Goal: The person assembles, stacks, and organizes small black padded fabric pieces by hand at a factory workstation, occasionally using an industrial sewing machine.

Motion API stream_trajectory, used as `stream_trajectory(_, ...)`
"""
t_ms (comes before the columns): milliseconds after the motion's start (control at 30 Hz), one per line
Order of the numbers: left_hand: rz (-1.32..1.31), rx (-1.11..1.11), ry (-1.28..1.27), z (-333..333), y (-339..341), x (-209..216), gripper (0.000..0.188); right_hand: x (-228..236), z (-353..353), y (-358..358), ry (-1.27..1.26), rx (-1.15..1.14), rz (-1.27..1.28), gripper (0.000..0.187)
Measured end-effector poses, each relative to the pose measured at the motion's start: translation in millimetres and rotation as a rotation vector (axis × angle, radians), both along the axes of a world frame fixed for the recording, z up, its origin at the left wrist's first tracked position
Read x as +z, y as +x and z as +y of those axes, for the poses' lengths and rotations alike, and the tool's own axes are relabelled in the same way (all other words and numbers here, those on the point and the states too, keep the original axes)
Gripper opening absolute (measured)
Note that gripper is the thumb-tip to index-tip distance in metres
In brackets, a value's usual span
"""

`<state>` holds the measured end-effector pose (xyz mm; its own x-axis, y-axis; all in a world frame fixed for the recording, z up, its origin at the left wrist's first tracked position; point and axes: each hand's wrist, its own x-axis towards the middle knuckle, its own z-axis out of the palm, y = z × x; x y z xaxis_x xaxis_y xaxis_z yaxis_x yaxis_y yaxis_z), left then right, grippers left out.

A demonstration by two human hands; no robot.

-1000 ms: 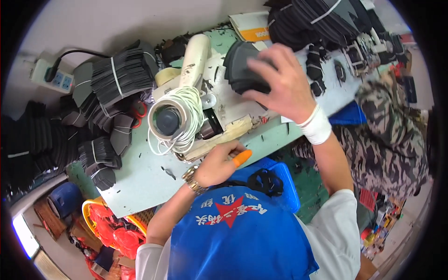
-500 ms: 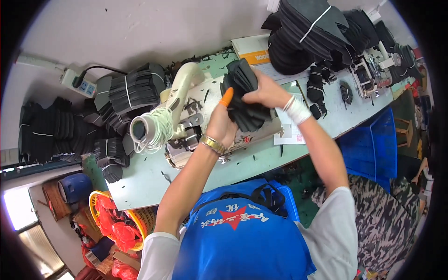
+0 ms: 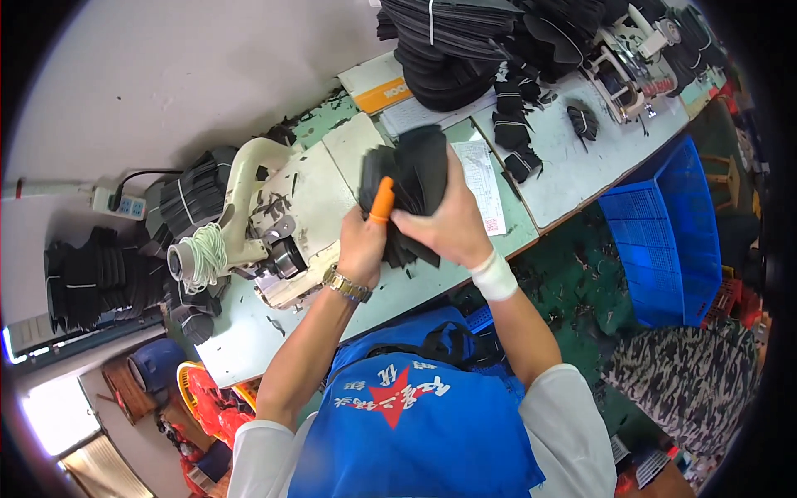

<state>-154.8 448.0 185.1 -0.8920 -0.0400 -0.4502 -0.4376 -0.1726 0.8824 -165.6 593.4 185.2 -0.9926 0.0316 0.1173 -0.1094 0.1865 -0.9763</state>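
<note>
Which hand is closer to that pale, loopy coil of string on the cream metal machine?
Left. The left hand, with an orange finger cover, is right of the pale string coil; the right hand, with a white wristband, is farther right. Both hold thin black sheets.

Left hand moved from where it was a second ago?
Yes: the left hand went rightward along the sewing machine, away from its white thread coil, onto the black pieces.

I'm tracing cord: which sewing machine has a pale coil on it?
The cream sewing machine nearest the left hand, with pale cord wound around its end; the upper-right sewing machine shows none.
</note>
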Motion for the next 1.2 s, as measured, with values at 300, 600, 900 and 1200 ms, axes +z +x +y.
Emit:
stream_trajectory(300,0.136,-0.56,-0.257,-28,73,33,0.053,-26,28,129,-0.761,-0.17,-0.45,0.034)
stream_trajectory(600,1.04,-1.48,-0.576,-142,144,64,0.078,-3,-88,211,-0.84,0.567,-1.083,0.04)
stream_trajectory(900,0.048,-0.608,0.142,-236,229,-44,0.102,-14,-195,310,-0.383,0.223,-0.442,0.115)
stream_trajectory(1200,0.44,-0.421,0.083,-202,257,-18,0.088,-28,-196,308,-0.771,0.155,-0.436,0.071)
